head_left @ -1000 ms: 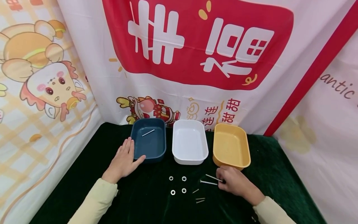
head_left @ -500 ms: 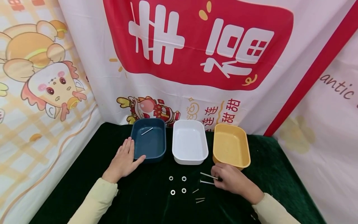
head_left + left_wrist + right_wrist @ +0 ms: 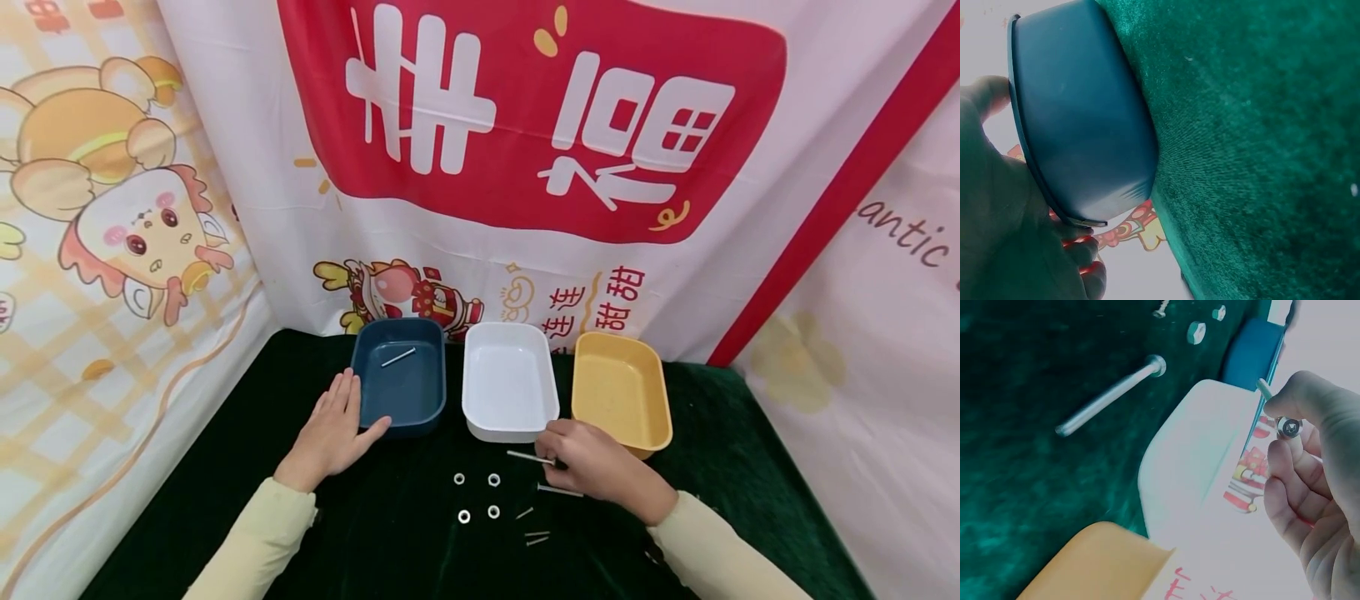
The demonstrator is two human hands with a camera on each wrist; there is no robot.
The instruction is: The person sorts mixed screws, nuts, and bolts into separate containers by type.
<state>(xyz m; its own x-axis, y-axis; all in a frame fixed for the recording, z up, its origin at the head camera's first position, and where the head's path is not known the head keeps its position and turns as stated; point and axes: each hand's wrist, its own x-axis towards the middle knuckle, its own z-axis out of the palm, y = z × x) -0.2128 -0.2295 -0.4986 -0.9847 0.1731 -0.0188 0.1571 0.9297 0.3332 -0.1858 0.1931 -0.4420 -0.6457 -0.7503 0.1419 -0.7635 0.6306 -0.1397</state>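
My right hand [image 3: 600, 467] pinches a long metal bolt [image 3: 528, 457] between thumb and fingers, just in front of the white box [image 3: 510, 435]. In the right wrist view the bolt's socket head [image 3: 1289, 427] faces the camera. Below that hand, another long bolt [image 3: 561, 491] lies on the green cloth. My left hand [image 3: 326, 433] rests with straight fingers along the left side of the blue box [image 3: 405, 417], its thumb at the front rim. Inside that box lies one bolt [image 3: 398, 357].
Several nuts [image 3: 493, 480] lie on the cloth in front of the boxes, with small screws [image 3: 537, 541] to their right. A yellow box [image 3: 660, 400] stands right of the white one. Printed curtains [image 3: 420, 225] hang behind the boxes and at both sides.
My right hand has moved left and slightly away from me, carrying its bolt from before the yellow box towards the white one. The bolt in the blue box has rolled slightly. My left hand stays put.
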